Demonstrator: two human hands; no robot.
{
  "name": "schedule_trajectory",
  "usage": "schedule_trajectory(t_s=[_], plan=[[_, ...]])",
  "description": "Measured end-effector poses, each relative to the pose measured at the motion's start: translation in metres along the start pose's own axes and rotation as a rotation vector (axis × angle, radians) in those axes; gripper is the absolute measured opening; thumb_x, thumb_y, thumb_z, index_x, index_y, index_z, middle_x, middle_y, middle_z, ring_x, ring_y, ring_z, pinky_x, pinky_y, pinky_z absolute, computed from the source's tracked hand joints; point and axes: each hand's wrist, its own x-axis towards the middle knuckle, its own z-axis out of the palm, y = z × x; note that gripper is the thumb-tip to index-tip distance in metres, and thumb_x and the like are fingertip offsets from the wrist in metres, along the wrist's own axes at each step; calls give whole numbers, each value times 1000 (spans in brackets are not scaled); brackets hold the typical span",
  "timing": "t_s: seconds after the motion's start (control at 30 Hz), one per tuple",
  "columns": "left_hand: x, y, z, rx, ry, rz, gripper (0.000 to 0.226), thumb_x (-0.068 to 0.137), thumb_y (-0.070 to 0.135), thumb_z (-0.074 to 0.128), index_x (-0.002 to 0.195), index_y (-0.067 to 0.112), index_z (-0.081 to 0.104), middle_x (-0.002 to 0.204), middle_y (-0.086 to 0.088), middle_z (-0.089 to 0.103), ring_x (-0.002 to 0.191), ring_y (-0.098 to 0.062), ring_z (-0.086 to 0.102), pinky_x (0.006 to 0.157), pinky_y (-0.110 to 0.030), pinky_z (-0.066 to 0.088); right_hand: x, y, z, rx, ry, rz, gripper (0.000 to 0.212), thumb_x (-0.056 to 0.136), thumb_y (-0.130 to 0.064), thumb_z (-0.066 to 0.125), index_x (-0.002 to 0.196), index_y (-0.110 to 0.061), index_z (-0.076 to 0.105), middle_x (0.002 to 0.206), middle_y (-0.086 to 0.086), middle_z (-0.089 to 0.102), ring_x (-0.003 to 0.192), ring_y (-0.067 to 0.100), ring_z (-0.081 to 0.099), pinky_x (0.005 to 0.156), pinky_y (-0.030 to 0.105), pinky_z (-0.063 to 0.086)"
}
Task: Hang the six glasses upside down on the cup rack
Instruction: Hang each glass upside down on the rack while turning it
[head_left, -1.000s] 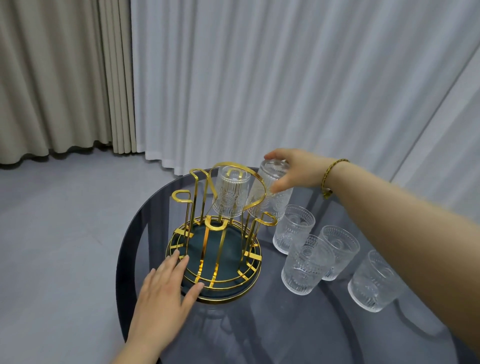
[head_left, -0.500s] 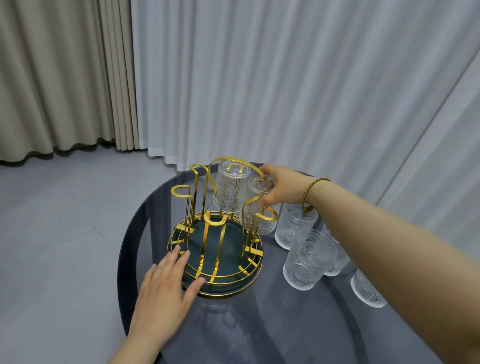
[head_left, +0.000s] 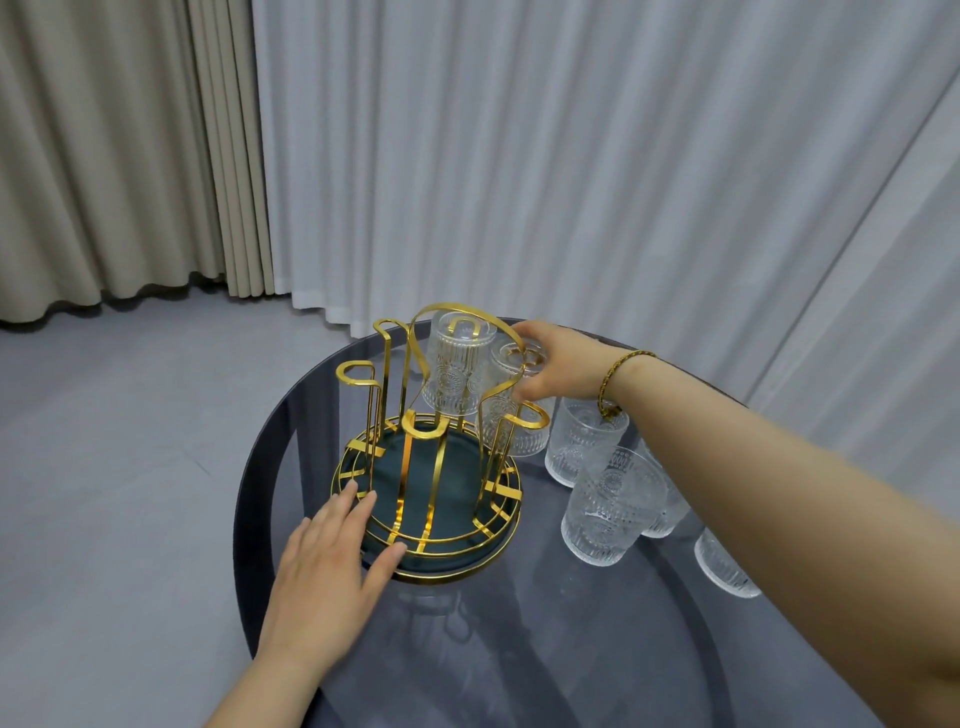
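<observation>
Step two of six, by the look of it: second glass (head_left: 511, 395) inverted, gripped at its upturned base by right hand (head_left: 558, 364), fingers (head_left: 527, 332) closed around it, settling over a gold prong at 2 o'clock on the cup rack (head_left: 431, 457). Hard to tell whether fully seated. First glass (head_left: 457, 371) hung upside down at 12 o'clock. Left hand (head_left: 324, 566) spread flat, holding nothing, pressing the rack's rim at 7 o'clock. Four upright glasses (head_left: 610, 506) waiting at 3 o'clock on the worktop (head_left: 519, 649), just beside the rack. Next, probably: ease down, release, then reach for the nearest upright glass (head_left: 582, 441) and invert it.
</observation>
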Motion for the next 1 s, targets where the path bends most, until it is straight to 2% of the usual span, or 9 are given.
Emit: schedule_trajectory(t_s=[0.2, 0.3, 0.33, 0.43, 0.47, 0.57, 0.67, 0.8, 1.0], plan=[[-5, 4, -4, 41, 26, 59, 57, 88, 54, 35, 137, 24, 29, 152, -3, 23, 141, -19, 15, 116, -40, 12, -39, 11, -11, 72, 126, 19, 78, 75, -27, 67, 137, -14, 22, 147, 8, 30, 135, 24, 26, 108, 37, 27], [-11, 10, -8, 91, 22, 143, 94, 72, 77, -2, 132, 17, 40, 146, -8, 35, 138, -24, 25, 114, -43, 16, -69, 20, -7, 168, 305, 14, 72, 75, -25, 66, 135, -15, 27, 144, 6, 33, 133, 21, 27, 107, 33, 27], [-14, 11, -8, 101, 19, 159, 99, 70, 77, -5, 131, 14, 41, 145, -9, 37, 137, -24, 27, 113, -43, 17, -80, 24, -2, 223, 382, 5, 70, 75, -23, 67, 134, -15, 30, 142, 5, 36, 132, 20, 29, 107, 30, 26], [-21, 16, -7, 112, 9, 153, 65, 85, 55, 35, 135, 14, 32, 149, -7, 30, 139, -21, 21, 116, -42, 14, -118, 38, 28, 407, 666, -9, 59, 73, -16, 68, 126, -16, 41, 125, -4, 44, 119, 11, 39, 98, 13, 26], [-23, 16, -5, 119, -4, 154, 63, 86, 48, 43, 137, 16, 28, 150, -5, 27, 140, -19, 18, 116, -40, 11, -129, 42, 42, 466, 767, 1, 55, 73, -14, 68, 122, -16, 45, 120, -6, 46, 115, 10, 41, 96, 11, 27], [-28, 17, -4, 168, -52, 165, 66, 86, 54, 36, 140, 21, 17, 153, -1, 17, 142, -15, 10, 117, -35, 6, -154, 54, 91, 659, 943, 116, 47, 71, -8, 69, 111, -23, 48, 107, -13, 51, 106, 14, 48, 92, 16, 33], [-32, 18, -4, 196, -59, 197, 75, 78, 67, 10, 139, 25, 16, 152, 4, 15, 142, -16, 9, 117, -37, 9, -158, 64, 132, 774, 843, 307, 57, 69, -11, 71, 118, -19, 42, 113, -2, 47, 113, 20, 46, 95, 25, 34], [-33, 18, -2, 155, -67, 197, 63, 86, 47, 45, 139, 24, 20, 153, -3, 19, 142, -18, 10, 116, -39, 10, -146, 73, 151, 744, 615, 408, 84, 67, -21, 74, 135, -12, 25, 142, 6, 34, 132, 20, 30, 110, 32, 25], [-30, 18, -1, 125, -63, 192, 62, 86, 43, 48, 138, 27, 20, 152, -2, 21, 142, -18, 11, 115, -40, 15, -120, 76, 155, 631, 576, 539, 93, 63, -35, 75, 136, -10, 22, 141, 10, 40, 130, 28, 35, 109, 43, 29]])
